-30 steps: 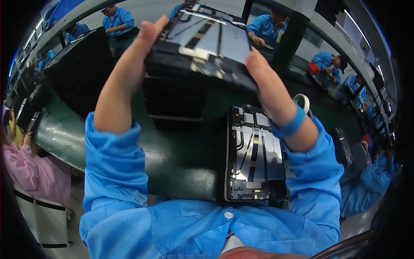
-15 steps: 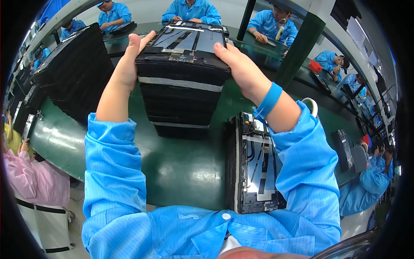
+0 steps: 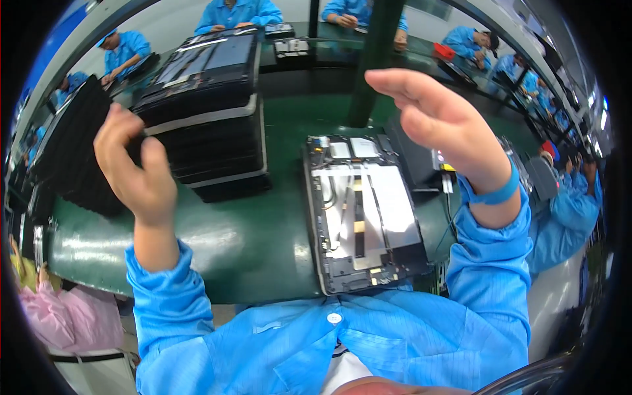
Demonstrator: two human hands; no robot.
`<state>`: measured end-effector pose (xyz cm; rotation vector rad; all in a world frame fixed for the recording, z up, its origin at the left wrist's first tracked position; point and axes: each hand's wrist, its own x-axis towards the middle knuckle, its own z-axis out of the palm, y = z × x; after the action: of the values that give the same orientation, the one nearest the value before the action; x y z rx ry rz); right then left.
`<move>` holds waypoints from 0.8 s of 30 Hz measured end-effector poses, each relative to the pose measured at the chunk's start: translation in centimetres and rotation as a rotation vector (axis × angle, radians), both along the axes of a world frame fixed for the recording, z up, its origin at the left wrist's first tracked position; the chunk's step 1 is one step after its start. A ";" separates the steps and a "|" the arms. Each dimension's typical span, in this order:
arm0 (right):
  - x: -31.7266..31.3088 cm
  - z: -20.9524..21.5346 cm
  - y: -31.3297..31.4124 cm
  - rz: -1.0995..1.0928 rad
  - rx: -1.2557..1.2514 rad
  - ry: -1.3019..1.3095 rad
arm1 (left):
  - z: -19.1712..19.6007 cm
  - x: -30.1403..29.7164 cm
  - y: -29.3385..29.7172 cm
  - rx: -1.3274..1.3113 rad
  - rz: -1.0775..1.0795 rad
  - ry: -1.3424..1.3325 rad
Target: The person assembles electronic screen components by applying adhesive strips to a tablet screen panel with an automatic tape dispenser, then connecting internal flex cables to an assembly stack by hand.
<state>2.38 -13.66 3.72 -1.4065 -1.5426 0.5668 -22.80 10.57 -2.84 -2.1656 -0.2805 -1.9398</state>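
Note:
My left hand [image 3: 135,164] is raised with its fingers curved and parted, beside the near left side of a tall stack of tablet-like devices [image 3: 214,141]. Nothing is in it. Over the right part of the bench hangs my right hand [image 3: 431,112], palm turned inward, thumb apart from the fingers, also holding nothing. A blue band circles that wrist. Between my arms, close to my body, lies a second stack; its top device [image 3: 365,217] has its inside showing, with silver plates, black cables and a dark frame.
Another tall black stack [image 3: 76,148] leans at the left. A dark box [image 3: 411,155] stands right of the nearer device, with cables beside it. A green post [image 3: 375,62] rises at the far edge of the green bench [image 3: 224,253]. Co-workers in blue sit beyond.
Both hands have let go of the tall stack and drawn apart. My view has turned right, so the stack appears farther left and the nearer device shows fully.

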 end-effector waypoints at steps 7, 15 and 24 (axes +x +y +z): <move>0.8 -5.8 -10.3 -0.214 0.312 0.310 | -4.3 5.1 -8.0 -0.024 -0.412 0.582; 1.8 -16.8 -13.9 -0.615 0.230 0.638 | -7.0 7.9 -6.4 -0.047 -0.133 0.761; 2.5 -19.6 -11.8 -0.615 0.159 0.341 | -13.5 17.7 -1.0 0.132 0.987 1.649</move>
<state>4.89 -25.51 -15.83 -1.4746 -0.8057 0.2752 -5.13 9.53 -16.37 -2.0734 -0.6185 0.4499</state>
